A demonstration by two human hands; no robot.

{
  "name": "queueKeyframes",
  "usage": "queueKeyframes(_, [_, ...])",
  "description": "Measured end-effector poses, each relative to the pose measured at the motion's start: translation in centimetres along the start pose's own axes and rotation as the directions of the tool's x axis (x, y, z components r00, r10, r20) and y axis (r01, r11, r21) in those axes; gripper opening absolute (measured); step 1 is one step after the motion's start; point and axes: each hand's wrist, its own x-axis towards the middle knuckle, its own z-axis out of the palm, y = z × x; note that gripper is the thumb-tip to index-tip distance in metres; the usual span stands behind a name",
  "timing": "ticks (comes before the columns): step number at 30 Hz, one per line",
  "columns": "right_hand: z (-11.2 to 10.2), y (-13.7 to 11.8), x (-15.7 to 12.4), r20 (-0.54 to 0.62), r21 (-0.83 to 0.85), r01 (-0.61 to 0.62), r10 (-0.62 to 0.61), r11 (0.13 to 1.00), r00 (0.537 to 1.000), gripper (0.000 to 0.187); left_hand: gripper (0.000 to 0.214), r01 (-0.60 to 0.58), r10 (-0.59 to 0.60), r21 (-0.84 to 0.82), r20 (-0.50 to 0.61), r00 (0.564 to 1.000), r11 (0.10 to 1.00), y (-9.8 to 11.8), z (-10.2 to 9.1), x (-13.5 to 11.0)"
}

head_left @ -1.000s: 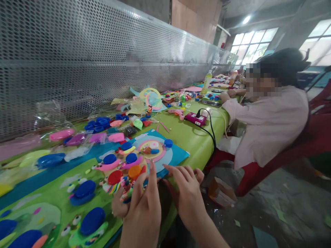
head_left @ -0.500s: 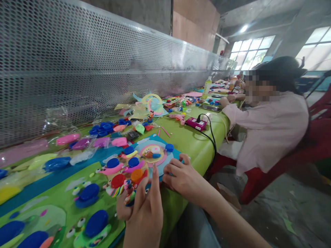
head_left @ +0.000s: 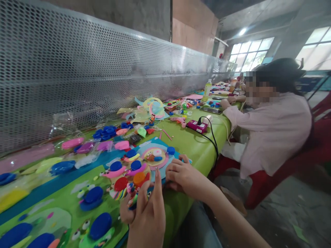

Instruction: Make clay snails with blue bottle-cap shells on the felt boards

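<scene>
Blue sheet (head_left: 165,162) lies under right hand (head_left: 184,176); left hand (head_left: 147,216) pinches multicoloured figure (head_left: 132,195).

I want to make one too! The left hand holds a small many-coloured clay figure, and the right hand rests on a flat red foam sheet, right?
Not quite: the head view shows the flat foam sheet under the right hand is blue, not red. The left hand does hold the small many-coloured clay figure.
</scene>
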Motion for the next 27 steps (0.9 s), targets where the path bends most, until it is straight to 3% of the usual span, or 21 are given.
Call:
queueKeyframes(4, [-0.2, 0.5, -0.5, -0.012, 0.129, -0.014, 0.016, 0.992, 1.000, 0.008, 0.059, 0.032, -0.031, 0.020, -0.068, 0.997, 0.999, 0.2, 0.1, 0.2])
queueKeyframes(9, [-0.1, 0.1, -0.4, 0.017, 0.099, -0.017, 0.016, 0.995, 1.000, 0.017, 0.057, 0.035, -0.032, 0.032, -0.088, 0.996, 0.999, 0.4, 0.2, 0.1])
queueKeyframes(11, [0.1, 0.2, -0.1, 0.006, 0.082, 0.016, -0.016, 0.997, 1.000, 0.011, 0.057, 0.036, -0.033, 0.034, -0.081, 0.996, 0.999, 0.4, 0.3, 0.0])
queueKeyframes(15, [0.3, 0.6, 0.3, -0.013, 0.145, 0.081, -0.080, 0.986, 0.997, 0.008, 0.056, 0.040, -0.037, 0.037, -0.090, 0.995, 0.999, 0.5, 0.3, -0.1])
queueKeyframes(21, [-0.1, 0.9, 0.1, -0.010, 0.234, 0.071, -0.071, 0.970, 0.997, 0.010, 0.058, 0.057, -0.054, 0.023, -0.114, 0.992, 0.998, 0.4, 0.3, 0.0])
queueKeyframes(27, [-0.6, 1.2, -0.8, -0.029, 0.223, 0.038, -0.032, 0.974, 0.999, 0.016, 0.052, -0.040, 0.043, 0.024, -0.146, 0.988, 0.999, 0.0, 0.5, 0.2])
